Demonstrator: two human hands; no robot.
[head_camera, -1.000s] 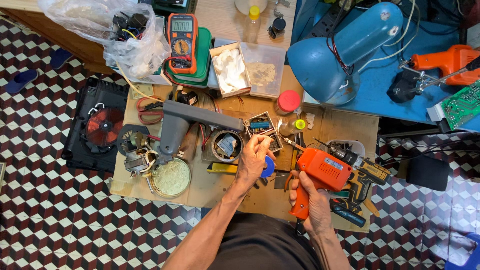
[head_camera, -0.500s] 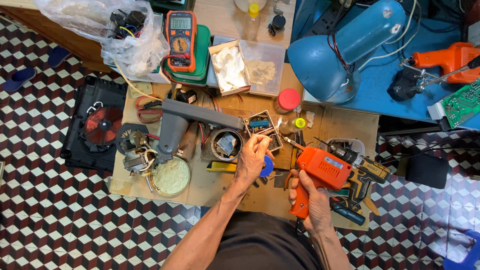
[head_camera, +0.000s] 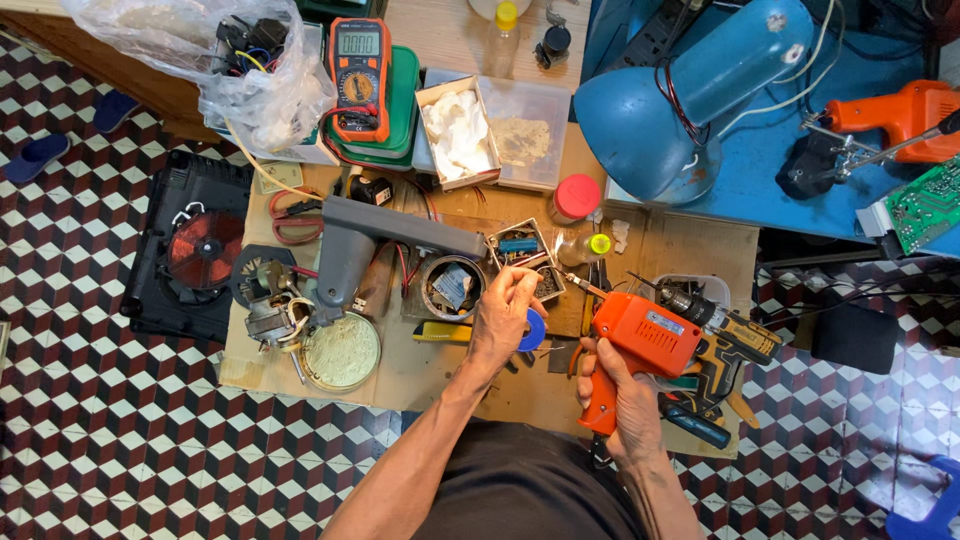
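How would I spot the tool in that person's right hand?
Start at the big blue lamp, then drop to the wooden board below it. The right hand grips an orange pistol-shaped soldering gun there; unlike the yellow-black drill beside it, it ends in a thin metal tip.

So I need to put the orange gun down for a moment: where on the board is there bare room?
Bare wood shows below the round pale tin, toward the board's near edge, left of the left hand. Another strip lies right of the yellow-capped bottle, under the blue lamp. Around the right hand and orange soldering gun, drills and tools crowd everything.
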